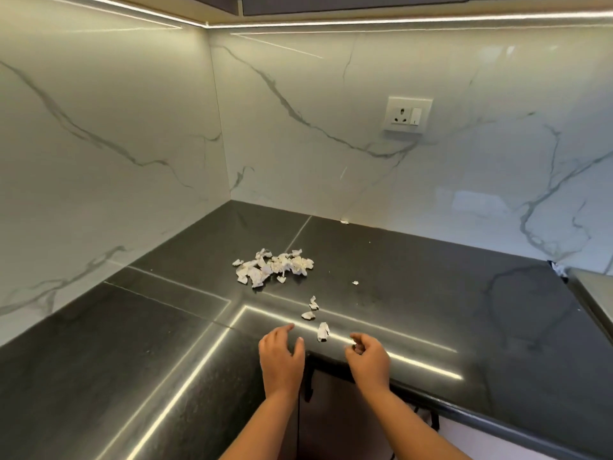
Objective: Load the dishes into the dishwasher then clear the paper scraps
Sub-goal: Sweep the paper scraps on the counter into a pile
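Scraps: we see a heap of crumpled white paper scraps (273, 267) mid-way across the dark polished stone countertop (132, 343), far of both hands.
Strays: three loose white paper bits (323, 331) trail from the heap toward the near edge.
Left hand (282, 355): fingers spread, relaxed, holding nothing.
Right hand (368, 356): fingers curled inward; we can't tell if they pinch anything.

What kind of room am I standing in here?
Most likely a home kitchen corner: a dark stone countertop meets a marble-look backsplash with a wall socket, under a strip light beneath cabinets. Paper scraps lie on the counter.
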`<state>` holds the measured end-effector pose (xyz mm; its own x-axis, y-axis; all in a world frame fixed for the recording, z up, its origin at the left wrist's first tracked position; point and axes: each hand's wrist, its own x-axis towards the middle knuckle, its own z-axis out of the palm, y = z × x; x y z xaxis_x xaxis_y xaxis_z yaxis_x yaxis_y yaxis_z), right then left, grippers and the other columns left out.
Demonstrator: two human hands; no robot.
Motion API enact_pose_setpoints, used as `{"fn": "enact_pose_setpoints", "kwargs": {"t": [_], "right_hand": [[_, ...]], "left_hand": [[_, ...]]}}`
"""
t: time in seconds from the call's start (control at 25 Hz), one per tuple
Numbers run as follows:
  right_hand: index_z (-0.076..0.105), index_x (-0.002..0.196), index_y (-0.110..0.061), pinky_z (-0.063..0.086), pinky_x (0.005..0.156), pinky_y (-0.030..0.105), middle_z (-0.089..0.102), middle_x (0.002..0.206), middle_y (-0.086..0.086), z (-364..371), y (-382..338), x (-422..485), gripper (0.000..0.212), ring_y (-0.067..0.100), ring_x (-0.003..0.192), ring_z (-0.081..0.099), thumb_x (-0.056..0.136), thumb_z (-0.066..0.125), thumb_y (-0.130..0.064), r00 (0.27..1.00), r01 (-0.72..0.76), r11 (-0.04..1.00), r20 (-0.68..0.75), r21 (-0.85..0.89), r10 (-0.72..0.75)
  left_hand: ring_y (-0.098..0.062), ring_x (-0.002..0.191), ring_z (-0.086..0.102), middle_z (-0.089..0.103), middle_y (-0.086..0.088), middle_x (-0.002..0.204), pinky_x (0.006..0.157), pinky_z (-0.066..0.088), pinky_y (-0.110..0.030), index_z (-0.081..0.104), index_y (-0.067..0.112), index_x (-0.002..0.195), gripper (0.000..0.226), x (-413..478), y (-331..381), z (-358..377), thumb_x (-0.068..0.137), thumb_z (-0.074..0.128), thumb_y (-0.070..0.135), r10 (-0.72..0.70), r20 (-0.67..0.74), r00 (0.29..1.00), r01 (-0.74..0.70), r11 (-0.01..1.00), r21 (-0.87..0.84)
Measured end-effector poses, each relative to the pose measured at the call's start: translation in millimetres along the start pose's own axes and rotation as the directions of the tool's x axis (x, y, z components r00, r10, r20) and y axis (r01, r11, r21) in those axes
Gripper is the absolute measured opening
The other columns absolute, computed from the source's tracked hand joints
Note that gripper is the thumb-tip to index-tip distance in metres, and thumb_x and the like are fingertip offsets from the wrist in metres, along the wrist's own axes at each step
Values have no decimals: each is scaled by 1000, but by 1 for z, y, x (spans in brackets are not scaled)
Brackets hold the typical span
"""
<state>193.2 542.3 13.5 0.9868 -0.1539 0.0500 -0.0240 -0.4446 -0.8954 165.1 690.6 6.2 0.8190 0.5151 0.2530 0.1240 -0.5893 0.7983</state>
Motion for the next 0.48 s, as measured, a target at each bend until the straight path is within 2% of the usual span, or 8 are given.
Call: {"fn": "enact_pose_setpoints", "kwargs": {"t": [0.12,0.2,0.24,0.32,0.4,0.48], "right_hand": [[54,125,-8,44,82,21,57,115,5,3,3,24,61,16,99,56,70,80,-16,986,40,998,161,-53,-31],[47,132,-10,41,98,24,50,125,3,13,1,39,72,14,112,49,68,80,-20,951,173,972,285,-161,-122],[43,136,-10,34,106,22,46,133,3,19,-2,45,72,15,122,44,72,75,-21,930,235,947,334,-219,-153],[30,145,-13,14,111,16,31,149,1,35,-7,62,69,13,138,26,84,60,-21,894,358,881,386,-309,-227],[16,149,-14,2,110,14,16,156,-1,51,-12,82,65,11,143,12,91,46,-20,848,471,808,436,-354,-303],[4,149,-11,-7,109,16,3,158,0,68,-18,104,62,11,145,2,96,31,-29,812,530,749,491,-398,-315]], "left_hand": [[-25,130,34,48,-8,135,108,28,-34,44,11,136,64,24,-1,9,81,68,34,-52,36,998,51,998,37],[-24,141,17,28,-7,150,115,18,-35,23,14,147,89,40,-2,19,78,61,56,1,194,981,-38,981,189],[-23,145,6,15,-7,156,117,10,-35,11,16,150,98,47,-2,24,78,51,68,5,266,964,-86,952,295],[-24,146,-9,-4,-11,158,117,-1,-37,-7,17,151,111,63,-1,34,70,20,87,-19,287,958,-111,896,429],[-26,145,-13,-8,-15,158,117,-5,-38,-15,13,148,127,82,-1,39,49,-13,92,-50,247,968,-78,874,480],[-27,145,-14,-11,-16,157,117,-4,-38,-21,12,144,130,103,-4,42,41,-22,91,-86,205,975,-30,865,501]]}}
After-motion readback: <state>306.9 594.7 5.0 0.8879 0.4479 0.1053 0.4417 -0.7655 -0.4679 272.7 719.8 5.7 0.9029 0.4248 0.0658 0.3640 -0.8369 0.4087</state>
